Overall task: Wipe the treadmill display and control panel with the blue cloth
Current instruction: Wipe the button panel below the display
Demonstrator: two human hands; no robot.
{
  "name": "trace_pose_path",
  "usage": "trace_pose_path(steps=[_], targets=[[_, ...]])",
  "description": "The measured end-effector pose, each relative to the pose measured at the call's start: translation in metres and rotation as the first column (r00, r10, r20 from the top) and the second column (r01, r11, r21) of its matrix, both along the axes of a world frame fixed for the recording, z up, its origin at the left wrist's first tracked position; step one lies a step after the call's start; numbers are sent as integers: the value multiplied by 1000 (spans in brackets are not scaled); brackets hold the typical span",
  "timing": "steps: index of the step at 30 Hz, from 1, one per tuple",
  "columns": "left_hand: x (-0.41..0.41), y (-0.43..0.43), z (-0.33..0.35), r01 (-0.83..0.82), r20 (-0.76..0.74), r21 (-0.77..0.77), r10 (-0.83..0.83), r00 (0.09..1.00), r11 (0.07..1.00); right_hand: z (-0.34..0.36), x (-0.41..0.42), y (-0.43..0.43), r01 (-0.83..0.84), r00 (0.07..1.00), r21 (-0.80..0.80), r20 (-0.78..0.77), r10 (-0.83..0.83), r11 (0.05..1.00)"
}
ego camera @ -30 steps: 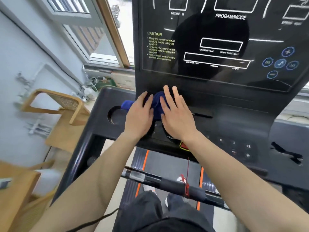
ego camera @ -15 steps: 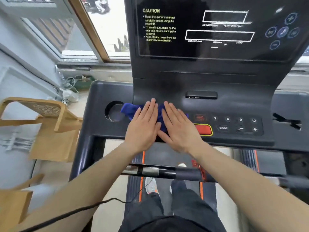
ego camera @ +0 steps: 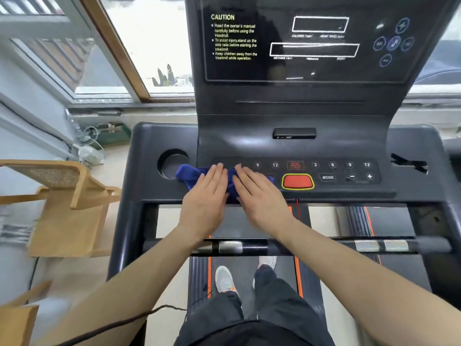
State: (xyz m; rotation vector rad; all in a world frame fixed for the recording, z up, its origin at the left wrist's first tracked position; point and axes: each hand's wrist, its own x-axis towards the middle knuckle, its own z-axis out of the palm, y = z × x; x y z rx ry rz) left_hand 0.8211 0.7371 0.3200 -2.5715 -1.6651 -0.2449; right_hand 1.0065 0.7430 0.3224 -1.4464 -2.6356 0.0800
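Left hand (ego camera: 204, 196) and right hand (ego camera: 259, 196) flat, fingers straight, pressing cloth (ego camera: 190, 176) on panel (ego camera: 331, 188). Cloth lies sideways, left end at cup hole (ego camera: 172, 162).

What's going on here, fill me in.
A person standing on a treadmill is wiping its control panel. Both hands lie flat, side by side, on a blue cloth: the left hand and right hand press it onto the panel's left end, beside the round cup holder. The red stop button sits just right of the hands. The display above is untouched.
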Motion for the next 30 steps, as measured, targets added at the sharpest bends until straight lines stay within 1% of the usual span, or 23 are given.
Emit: trace_pose_path(steps=[1, 2, 3, 4, 5, 6, 7, 8, 9, 10, 11, 12, 13, 14, 15, 16, 18, 19, 22, 24, 26, 30], targets=[[-2, 2, 3, 2, 56, 43, -5, 998, 999, 0, -1, 3, -4, 999, 12, -33, 4, 1000], [-5, 3, 8, -1, 122, 73, -8, 993, 997, 4, -2, 4, 18, 995, -11, -94, -19, 1000], [-6, 5, 15, -8, 191, 88, -9, 982, 996, 12, -3, 3, 60, 979, -62, -191, -71, 996], [-6, 7, 25, -24, 261, 81, 2, 965, 996, 23, -4, 2, 107, 939, -137, -311, -145, 985], [-6, 11, 35, -48, 327, 44, 31, 945, 998, 37, -5, 3, 154, 865, -252, -433, -253, 955], [-5, 17, 46, -84, 397, -27, 88, 913, 996, 51, -4, 8, 162, 773, -389, -521, -362, 907], [-3, 25, 54, -134, 461, -97, 164, 872, 986, 61, -1, 17, 144, 695, -492, -567, -441, 859], [-2, 36, 57, -186, 496, -150, 236, 836, 971, 68, 4, 28, 161, 685, -525, -550, -477, 836], [-1, 47, 59, -230, 477, -160, 279, 833, 960, 72, 9, 40, 240, 739, -491, -467, -485, 838], [0, 56, 59, -259, 424, -129, 289, 858, 957, 73, 14, 50, 361, 810, -386, -321, -491, 849], [1, 63, 57, -270, 386, -87, 282, 878, 959, 70, 16, 56, 465, 842, -241, -176, -510, 852], [3, 67, 53, -266, 377, -61, 269, 886, 962, 66, 16, 58, 487, 856, -130, -123, -501, 864], [5, 67, 46, -247, 379, -59, 250, 891, 967, 59, 14, 57, 428, 892, -82, -126, -435, 900], [8, 64, 38, -212, 367, -71, 223, 903, 975, 50, 12, 54, 320, 939, -73, -112, -326, 945], [10, 59, 29, -164, 327, -90, 185, 927, 982, 38, 8, 50, 208, 974, -99, -66, -215, 973], [11, 54, 22, -117, 262, -107, 142, 955, 987, 28, 5, 46, 143, 989, -132, -5, -145, 981], [4, 51, 12, -77, 146, -133, 97, 985, 988, 16, 1, 51, 121, 992, -155, 54, -114, 980], [-1, 56, 11, -86, 122, -145, 104, 987, 986, 15, -1, 61, 109, 992, -134, 72, -100, 985], [-11, 77, 19, -137, 109, -206, 162, 981, 969, 23, -8, 93, 30, 990, -53, 138, -23, 998], [-11, 83, 21, -129, 106, -244, 158, 982, 961, 23, -10, 99, 43, 989, -52, 146, -35, 998], [-8, 72, 19, -83, 115, -242, 114, 987, 967, 18, -11, 83, 62, 989, -75, 135, -52, 995], [-16, 14, 12, 5, 155, -200, 26, 987, 980, 7, -9, 19, 47, 995, -141, 94, -34, 989]])
